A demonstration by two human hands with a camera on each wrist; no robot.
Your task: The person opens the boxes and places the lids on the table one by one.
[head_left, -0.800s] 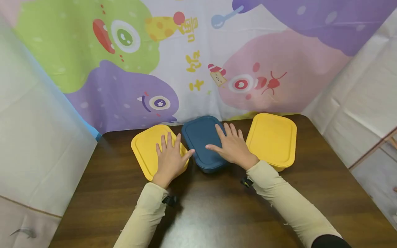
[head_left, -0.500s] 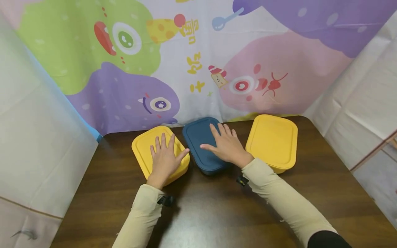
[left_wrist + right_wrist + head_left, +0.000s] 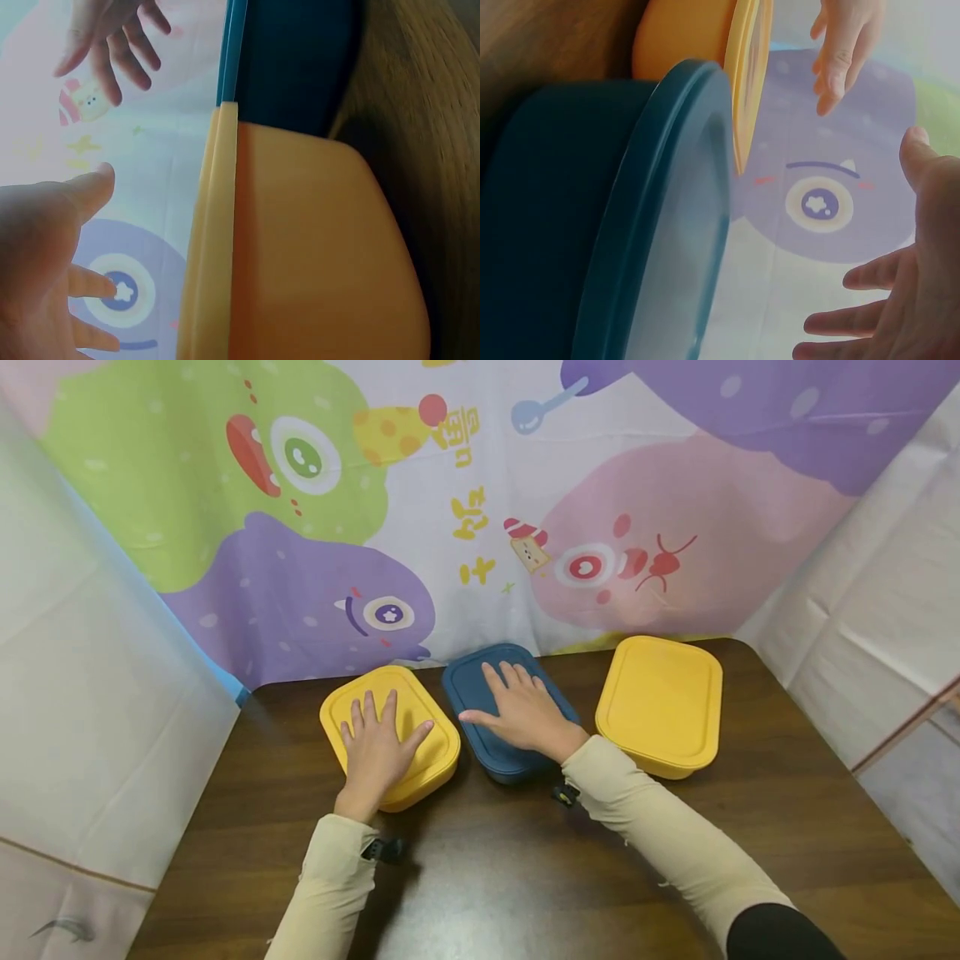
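In the head view my left hand (image 3: 375,758) is over the left yellow lidded box (image 3: 431,768), fingers spread and palm down. My right hand (image 3: 521,714), also spread, is over the dark blue lidded box (image 3: 491,750) in the middle. The left wrist view shows a gap between my left hand (image 3: 37,255) and the yellow box's lid (image 3: 210,247). Likewise, my right hand (image 3: 930,262) is apart from the blue lid (image 3: 679,225) in the right wrist view. Neither hand holds anything. Both lids are on; what the boxes contain is hidden.
Another yellow lidded box (image 3: 660,702) stands at the right, near the back edge of the brown wooden table (image 3: 510,868). A cartoon-printed curtain (image 3: 480,602) hangs right behind the table. Pale cloth walls (image 3: 97,693) close in both sides.
Both hands have drifted left, the left one also slightly toward me. My right hand now covers more of the blue box's middle. The three boxes have stayed in place.
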